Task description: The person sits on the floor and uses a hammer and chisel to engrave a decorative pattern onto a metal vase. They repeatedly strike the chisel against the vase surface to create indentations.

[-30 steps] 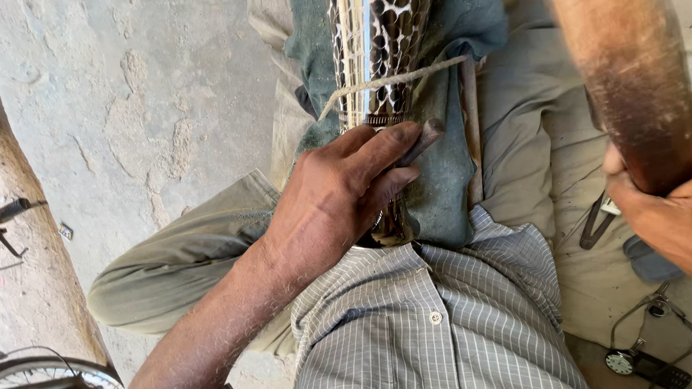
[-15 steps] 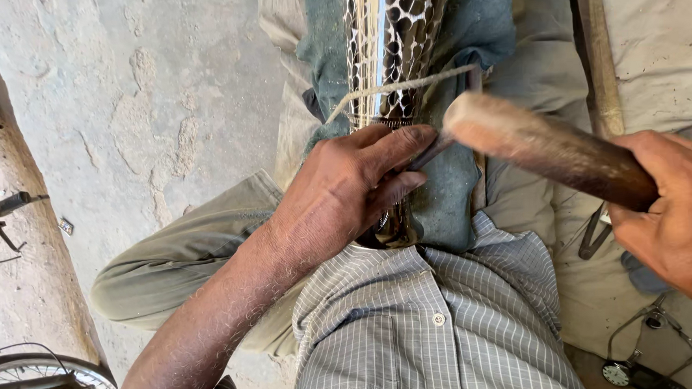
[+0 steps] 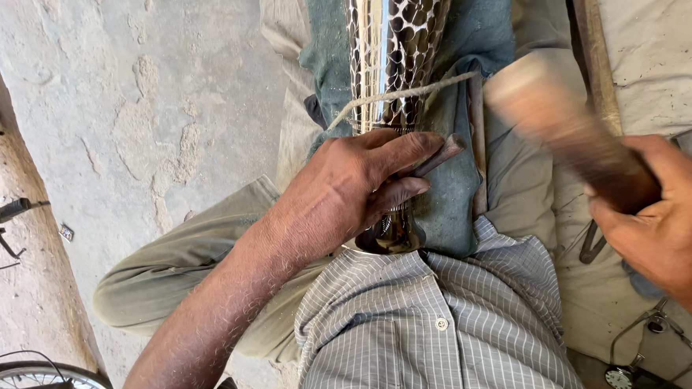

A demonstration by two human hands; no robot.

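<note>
The left hand [image 3: 346, 190] lies over the narrow end of a shiny patterned metal vessel [image 3: 392, 58] resting along the lap on a blue-green cloth [image 3: 449, 205], its fingers [image 3: 407, 148] curled tight round a small punch [image 3: 439, 154] whose tip bears on the metal. The right hand [image 3: 671, 225] is clenched round the handle of a wooden mallet [image 3: 564, 132], blurred just beside the punch head. Judging from this, good work means bracing the punch firmly, striking its head squarely, and letting the cord [image 3: 404, 95] steady the vessel.

no packages, no labels, no signs, no screens anywhere in view
</note>
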